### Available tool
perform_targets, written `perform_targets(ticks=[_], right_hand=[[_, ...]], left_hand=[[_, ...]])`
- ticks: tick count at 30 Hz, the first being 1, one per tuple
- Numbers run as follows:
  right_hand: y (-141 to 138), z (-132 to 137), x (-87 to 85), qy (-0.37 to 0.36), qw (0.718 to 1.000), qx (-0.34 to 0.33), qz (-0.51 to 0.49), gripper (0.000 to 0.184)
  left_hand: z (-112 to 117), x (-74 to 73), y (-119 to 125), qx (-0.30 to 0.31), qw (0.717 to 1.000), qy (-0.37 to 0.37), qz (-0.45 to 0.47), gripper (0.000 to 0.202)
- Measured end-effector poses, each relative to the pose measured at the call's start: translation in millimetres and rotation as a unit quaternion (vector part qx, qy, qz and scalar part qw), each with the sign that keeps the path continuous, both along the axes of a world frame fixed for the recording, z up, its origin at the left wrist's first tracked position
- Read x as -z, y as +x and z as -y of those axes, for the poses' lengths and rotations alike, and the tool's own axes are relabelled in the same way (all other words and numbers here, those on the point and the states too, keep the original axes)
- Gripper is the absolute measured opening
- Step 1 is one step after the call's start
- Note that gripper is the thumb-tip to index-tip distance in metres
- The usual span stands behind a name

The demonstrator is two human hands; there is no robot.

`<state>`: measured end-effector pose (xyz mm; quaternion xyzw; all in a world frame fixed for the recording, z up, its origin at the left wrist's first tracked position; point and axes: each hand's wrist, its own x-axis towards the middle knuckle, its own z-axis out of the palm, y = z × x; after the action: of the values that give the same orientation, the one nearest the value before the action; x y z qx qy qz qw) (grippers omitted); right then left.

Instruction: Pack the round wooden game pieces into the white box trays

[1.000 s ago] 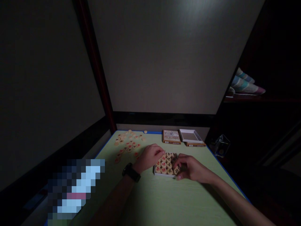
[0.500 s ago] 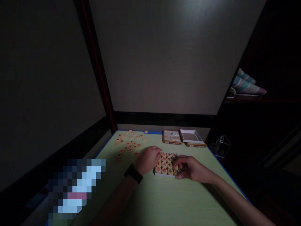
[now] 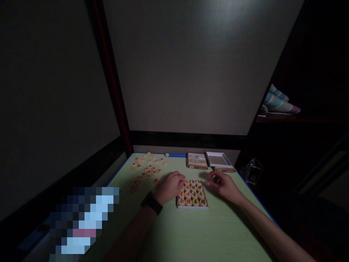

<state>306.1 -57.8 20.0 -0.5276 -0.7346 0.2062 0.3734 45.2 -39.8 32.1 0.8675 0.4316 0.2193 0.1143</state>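
Head view, sole view.

Tray (image 3: 192,207): white, shallow, set on the green table (image 3: 180,233); landmark for all entries below.

Packed pieces (image 3: 188,202): round, wooden, marked in red or black; lay face up in close rows inside the tray. The far left corner was hidden by fingers.

Left hand (image 3: 171,186): at the tray's left side, fingers curled over its far left corner; whether they gripped the wall or a piece could not be told. Black band (image 3: 151,203) on the wrist.

Right hand (image 3: 225,186): just right of the tray, fingers parted, slightly blurred, apparently holding nothing.

Loose pieces (image 3: 148,170): scattered left of the tray and beyond it, some crowded together. Lone piece (image 3: 167,154): beyond the tray, at the table's far edge.

Printed box (image 3: 197,160): beyond the tray, lying flat. White lid (image 3: 219,160): beyond and to the right, tilted on a second box (image 3: 226,169).

Risks, as judged: a push from the left hand could have skewed the tray or lifted a piece from its row; a sweep of the left forearm could have scattered loose pieces; a nudge could have dropped the lone piece off the edge.
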Motion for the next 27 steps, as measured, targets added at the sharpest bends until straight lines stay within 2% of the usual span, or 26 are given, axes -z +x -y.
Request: perform_targets(ticks=[2,5,9,12,14,19,23,27], right_hand=[[13.2,-8.9,5.6,0.083,0.988,0.095,0.085,0.019],[25.0,-18.8,8.9,0.139,0.960,0.128,0.206,0.023],[13.4,-38.1,1.6,0.211,0.905,0.075,0.362,0.031],[-7.4,-61.3,-3.7,0.225,0.867,0.021,0.443,0.040],[-19.3,-77.2,-4.1,0.219,0.852,-0.011,0.475,0.046],[-28.8,-104.1,1.4,0.163,0.844,-0.004,0.510,0.054],[-26.2,-110.7,5.6,0.155,0.843,-0.012,0.515,0.041],[-28.0,-110.6,5.2,0.169,0.839,-0.020,0.516,0.037]], left_hand=[[0.1,1.8,-1.6,0.005,1.000,-0.004,0.015,0.026],[1.9,5.8,-4.0,0.010,1.000,-0.007,0.028,0.026],[6.3,10.9,-5.4,0.010,0.999,0.009,0.037,0.027],[10.1,11.3,-5.0,0.000,0.999,0.021,0.025,0.029],[12.3,9.8,-4.7,-0.004,1.000,0.025,0.011,0.031],[14.8,5.7,-4.4,-0.008,1.000,0.012,-0.010,0.031],[15.2,6.1,-3.9,-0.010,1.000,0.011,0.000,0.030],[15.0,8.1,-2.8,-0.014,1.000,0.026,0.000,0.028]])
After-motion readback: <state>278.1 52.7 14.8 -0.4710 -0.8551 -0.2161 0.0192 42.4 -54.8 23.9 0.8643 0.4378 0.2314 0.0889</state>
